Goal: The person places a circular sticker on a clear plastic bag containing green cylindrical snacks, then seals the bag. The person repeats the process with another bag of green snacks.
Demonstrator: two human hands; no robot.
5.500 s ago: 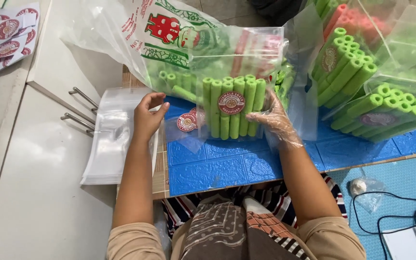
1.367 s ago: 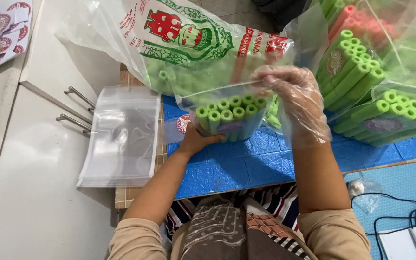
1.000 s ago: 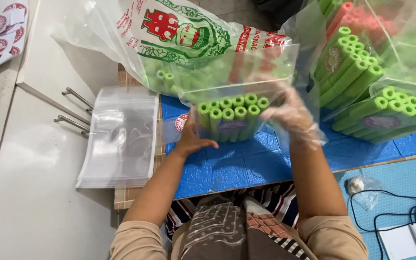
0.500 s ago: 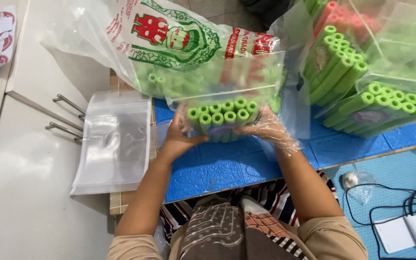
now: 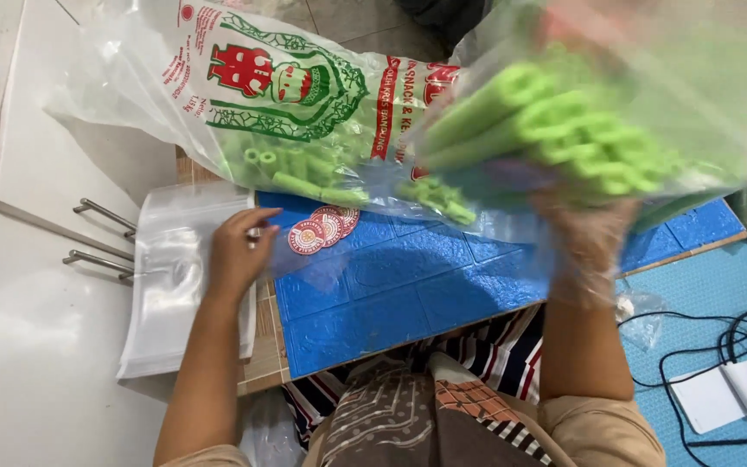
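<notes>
My right hand [image 5: 588, 245], in a thin clear glove, holds up a clear bag filled with green rolled sticks [image 5: 564, 130]; the bag is blurred with motion and lifted to the right. My bare left hand [image 5: 237, 251] rests flat on the edge of a stack of empty clear plastic bags [image 5: 166, 294], its fingers near the round red-and-white label stickers [image 5: 320, 230] on the blue mat. A large printed plastic sack [image 5: 296, 112] with more green sticks inside lies behind.
A blue textured mat [image 5: 408, 294] covers a wooden board on my lap. White cabinet doors with metal handles [image 5: 97, 233] are at left. A black cable [image 5: 702, 355] and a small notebook [image 5: 728, 393] lie on the light blue floor mat at right.
The filled bag of green sticks rose off the blue mat and swung up to the right in my right hand. My left hand let go of it and moved left onto the empty bags.
</notes>
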